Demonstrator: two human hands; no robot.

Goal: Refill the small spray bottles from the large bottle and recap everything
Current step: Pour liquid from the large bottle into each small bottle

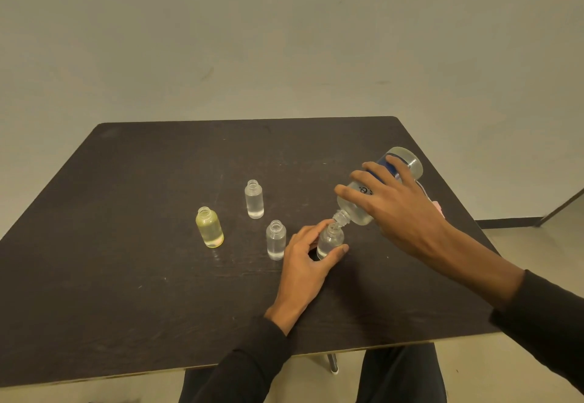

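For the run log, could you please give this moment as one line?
right hand: tilting large bottle | left hand: steadying small bottle | three uncapped bottles waiting

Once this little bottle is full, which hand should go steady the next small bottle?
The left hand, probably. It grips the small bottle being filled, right beside the next clear bottle. The right hand is busy tilting the large bottle.

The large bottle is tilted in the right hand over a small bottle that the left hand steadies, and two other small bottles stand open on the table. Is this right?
Not quite. The head view shows three other open small bottles, not two: a yellowish one and two clear ones. The rest holds: the right hand tilts the large bottle over the small bottle that the left hand steadies.
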